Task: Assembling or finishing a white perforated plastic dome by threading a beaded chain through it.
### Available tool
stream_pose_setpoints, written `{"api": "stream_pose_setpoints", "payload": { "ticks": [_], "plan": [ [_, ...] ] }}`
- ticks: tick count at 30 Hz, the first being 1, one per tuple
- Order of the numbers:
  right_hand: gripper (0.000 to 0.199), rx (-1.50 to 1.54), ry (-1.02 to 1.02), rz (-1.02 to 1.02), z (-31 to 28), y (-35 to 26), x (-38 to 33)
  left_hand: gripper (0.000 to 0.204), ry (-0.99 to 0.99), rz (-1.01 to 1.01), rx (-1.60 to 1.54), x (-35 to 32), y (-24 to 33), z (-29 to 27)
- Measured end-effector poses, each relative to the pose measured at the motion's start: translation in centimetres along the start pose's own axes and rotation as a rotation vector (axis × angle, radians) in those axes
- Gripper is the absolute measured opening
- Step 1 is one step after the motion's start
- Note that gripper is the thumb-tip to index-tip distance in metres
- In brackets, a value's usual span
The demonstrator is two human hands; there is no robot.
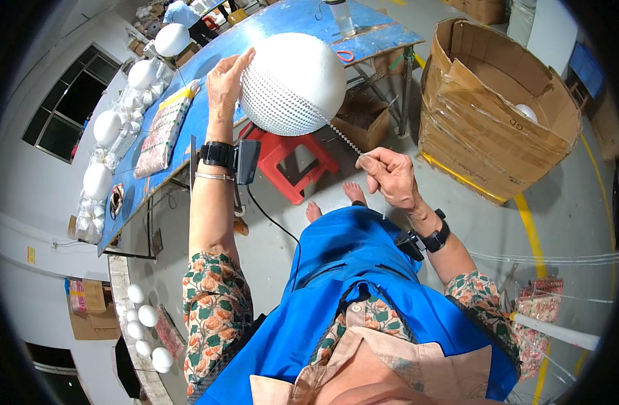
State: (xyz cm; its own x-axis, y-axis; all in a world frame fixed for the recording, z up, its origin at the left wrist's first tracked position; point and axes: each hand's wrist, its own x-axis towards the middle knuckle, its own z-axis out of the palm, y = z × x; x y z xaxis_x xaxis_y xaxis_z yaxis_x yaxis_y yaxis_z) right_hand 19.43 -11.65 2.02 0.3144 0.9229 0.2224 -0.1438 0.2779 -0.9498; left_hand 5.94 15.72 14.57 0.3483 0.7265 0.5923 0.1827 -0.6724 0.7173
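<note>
A large white foam ball (299, 77) is held up in front of me, its lower half covered in rows of small white beads. My left hand (225, 84) presses flat against the ball's left side, fingers up. A thin strand of white beads (343, 138) runs from the ball's underside down to my right hand (390, 177), which pinches the strand's end between fingers and thumb. Both wrists carry black bands, the left with a small black device and cable.
A long blue worktable (208, 101) on the left holds several white balls and bead packets (159, 131). A red stool (289, 162) stands under the ball. A big open cardboard box (498, 101) sits right. More bead packets (539, 317) lie by my right elbow.
</note>
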Motion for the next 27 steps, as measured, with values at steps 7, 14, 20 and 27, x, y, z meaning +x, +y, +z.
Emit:
{"api": "stream_pose_setpoints", "payload": {
  "ticks": [7, 14, 20, 27],
  "plan": [
    [0.02, -0.125, -0.051, -0.132, 1.0, -2.0, -1.3, 0.048, 0.056, -0.081, 0.034, 0.0, -0.5, 0.0],
    [0.02, -0.12, -0.025, -0.116, 1.0, -1.3, -1.0, 0.038, 0.053, -0.125, 0.018, -0.7, 0.8, 0.4],
    [0.021, -0.014, -0.023, -0.06, 0.3, 1.2, 1.1, 0.045, 0.01, -0.17, 0.05, -0.9, 0.5, -0.3],
    [0.022, 0.004, -0.051, -0.067, 0.2, 1.7, 3.3, 0.048, -0.037, -0.088, -0.089, -0.8, -0.2, 0.1]
  ]
}}
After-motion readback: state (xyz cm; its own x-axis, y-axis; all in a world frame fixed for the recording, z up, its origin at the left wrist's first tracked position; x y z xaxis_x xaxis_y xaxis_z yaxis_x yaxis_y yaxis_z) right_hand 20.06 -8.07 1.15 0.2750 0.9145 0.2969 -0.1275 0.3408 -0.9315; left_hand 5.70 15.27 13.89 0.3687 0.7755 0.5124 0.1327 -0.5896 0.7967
